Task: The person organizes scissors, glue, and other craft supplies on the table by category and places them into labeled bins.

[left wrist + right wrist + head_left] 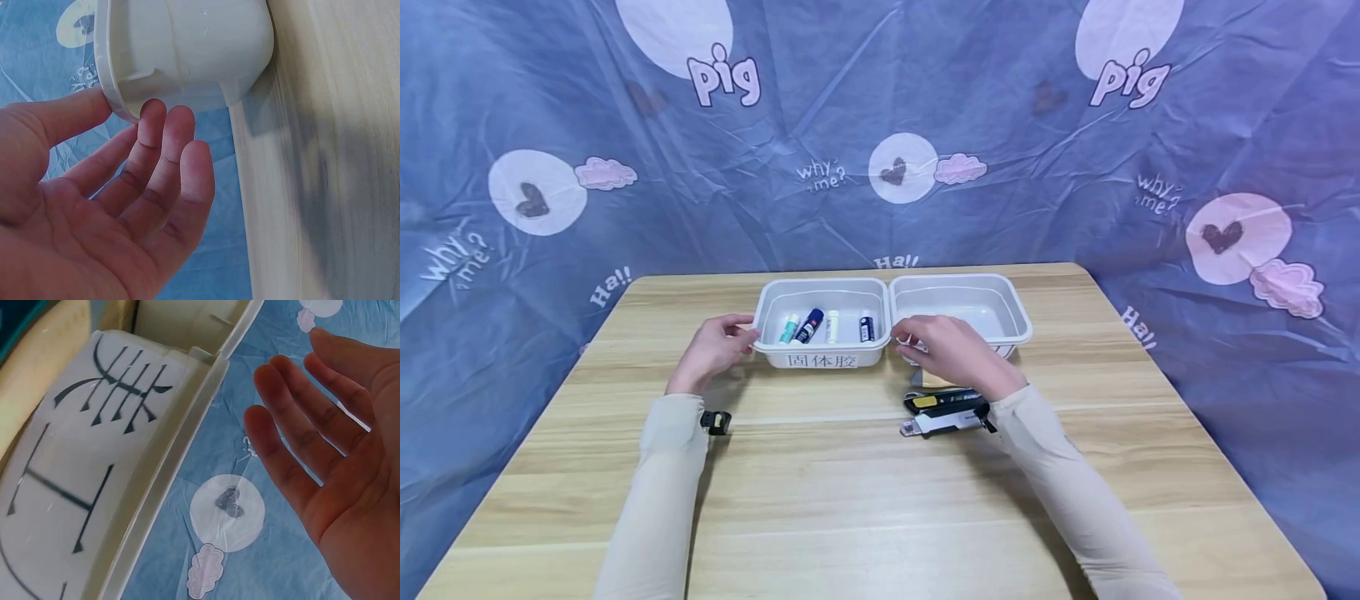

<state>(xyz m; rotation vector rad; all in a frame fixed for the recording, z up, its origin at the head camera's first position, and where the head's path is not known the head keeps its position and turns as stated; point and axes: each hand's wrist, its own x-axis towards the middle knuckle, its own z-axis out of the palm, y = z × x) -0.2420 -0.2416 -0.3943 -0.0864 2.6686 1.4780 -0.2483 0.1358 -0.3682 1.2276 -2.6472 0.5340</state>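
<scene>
Side by side stand two white plastic boxes. Several glue sticks lie in the left box, which bears a paper label in front. At that box's left front corner my left hand pinches the rim between thumb and index finger, other fingers loosely bent. My right hand hovers near the front left corner of the right box, fingers loosely bent and holding nothing. The right wrist view shows it apart from that box's labelled front.
Below my right hand lie a black and yellow utility knife, a white and black one and a partly hidden beige item. A blue patterned cloth hangs behind and beside the wooden table.
</scene>
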